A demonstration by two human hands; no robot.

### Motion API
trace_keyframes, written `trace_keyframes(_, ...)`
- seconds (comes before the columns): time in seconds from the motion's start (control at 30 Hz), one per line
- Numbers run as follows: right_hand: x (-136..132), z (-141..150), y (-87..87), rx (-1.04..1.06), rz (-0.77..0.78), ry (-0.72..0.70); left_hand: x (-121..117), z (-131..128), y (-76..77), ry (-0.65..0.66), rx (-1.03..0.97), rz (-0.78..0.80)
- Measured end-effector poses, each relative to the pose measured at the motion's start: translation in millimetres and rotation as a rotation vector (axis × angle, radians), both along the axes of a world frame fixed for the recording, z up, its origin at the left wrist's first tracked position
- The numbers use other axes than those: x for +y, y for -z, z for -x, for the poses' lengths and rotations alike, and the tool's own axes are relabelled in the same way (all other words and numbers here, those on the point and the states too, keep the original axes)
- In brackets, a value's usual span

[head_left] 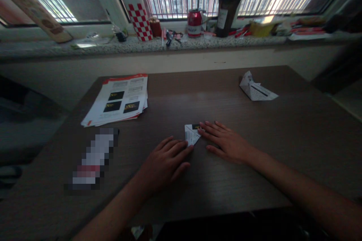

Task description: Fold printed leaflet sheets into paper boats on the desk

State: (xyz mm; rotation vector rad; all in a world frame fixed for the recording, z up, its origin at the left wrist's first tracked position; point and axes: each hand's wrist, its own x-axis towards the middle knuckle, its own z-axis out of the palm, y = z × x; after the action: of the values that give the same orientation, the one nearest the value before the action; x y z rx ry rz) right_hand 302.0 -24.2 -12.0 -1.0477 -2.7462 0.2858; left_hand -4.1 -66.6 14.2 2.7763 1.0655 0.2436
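Note:
A small folded piece of printed paper (191, 134) lies flat on the brown table, with a crease running across it and a dark picture at its upper edge. My left hand (166, 160) rests palm down at its lower left, fingertips touching the lower edge. From the right, my right hand (226, 141) lies flat with its fingers stretched, the tips on the paper's right corner. Both hands are open and neither grips anything. Farther back on the right stands a folded paper figure (256, 89) made of similar printed paper.
A stack of printed sheets (124, 96) lies at the table's back left. Nearer me is a pixelated, phone-shaped object (93, 158). On the windowsill (102, 49) stand a checkered vase (140, 22), a red can (194, 23), a dark container (224, 15) and small clutter.

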Motion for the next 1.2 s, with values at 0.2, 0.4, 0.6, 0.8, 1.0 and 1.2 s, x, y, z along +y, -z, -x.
trace_keyframes(0.2, 1.0, -0.5, 2.7, 0.01, -0.016, -0.012, 31.3, -16.1, 0.9, 0.025, -0.056, 0.049)
trace_keyframes(0.4, -2.3, 0.2, 1.3, 0.008, -0.018, 0.035, 34.2, -14.9, 5.2, -0.008, -0.071, 0.077)
trace_keyframes(0.6, -4.0, 1.2, 2.4, -0.006, -0.036, 0.091, 34.1, -14.7, 6.7, -0.017, -0.057, 0.096)
trace_keyframes(0.8, -4.4, 2.2, 5.5, 0.006, -0.065, 0.17, 35.0, -16.2, 7.2, -0.027, -0.073, 0.097)
trace_keyframes(1.0, -4.2, 3.0, 5.8, -0.029, -0.067, 0.189, 35.0, -21.0, 1.9, -0.015, -0.016, 0.024)
trace_keyframes(1.2, -5.6, 3.7, 8.3, -0.025, -0.077, 0.258, 36.5, -23.0, -1.8, -0.007, -0.003, -0.004)
